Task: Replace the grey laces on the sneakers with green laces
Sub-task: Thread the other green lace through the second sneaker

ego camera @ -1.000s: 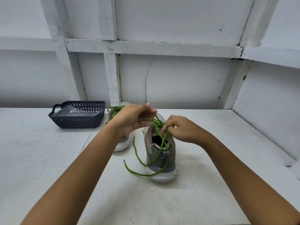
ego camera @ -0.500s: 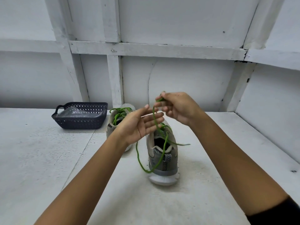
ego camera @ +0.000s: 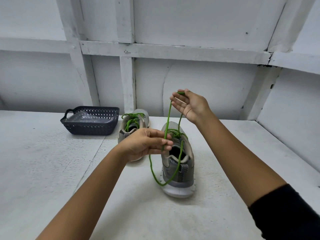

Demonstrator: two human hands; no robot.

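Green lace (ego camera: 168,115) between 2 hands (ego camera: 147,144) (ego camera: 191,105)

Raised green lace (ego camera: 168,115) above grey sneaker (ego camera: 186,179)

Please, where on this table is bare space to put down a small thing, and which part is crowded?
Bare: the left side of the table in front of the basket; the strip between the near sneaker and the right wall, under the right forearm. Crowded: the middle, with the far sneaker, left hand, right hand and hanging green lace close together.
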